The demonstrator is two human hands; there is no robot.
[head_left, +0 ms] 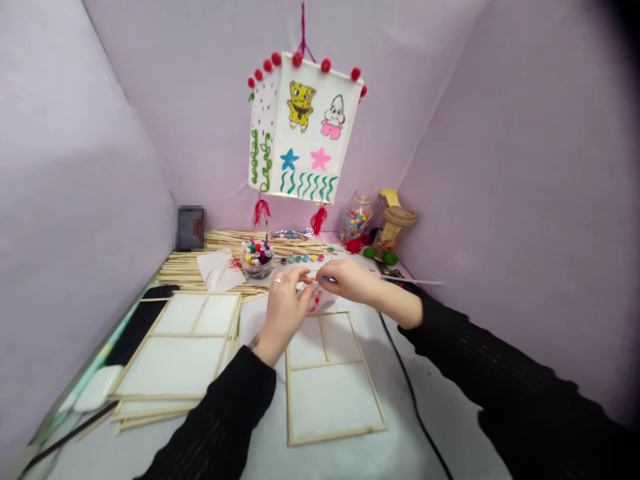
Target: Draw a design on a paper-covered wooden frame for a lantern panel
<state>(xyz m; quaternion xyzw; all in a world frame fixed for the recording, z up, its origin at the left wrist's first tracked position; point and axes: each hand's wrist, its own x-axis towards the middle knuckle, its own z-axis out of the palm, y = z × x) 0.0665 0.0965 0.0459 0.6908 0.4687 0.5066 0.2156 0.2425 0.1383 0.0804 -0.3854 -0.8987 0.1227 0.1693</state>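
From my end of the link, the lantern [309,145] fills most of the upper view; it hangs on a cord, I'd judge so its painted sides can be seen whole and its tassels hang free. At the left lies a stack [187,335] of thin wooden frames, probably set aside there to leave the middle for work. One frame [327,365] lies flat straight ahead, its far edge just below the hands, within easy reach. The sticks [225,241] are spread along the back wall, likely out of the way.

The left hand [287,303] has its thumb and fingers curled narrowly near the right fingertips; I can't tell whether they grip anything, though they may be steadying a tip. The right hand [345,277] is closed in a pinch, palm down, apparently for fine control.

Behind the hands, a tub [257,269] keeps small bottles together, and a row of pots [307,259] sits close by. Smallest is the blue tool [325,279], perhaps a brush, in the right fingers, pointing toward the left hand.
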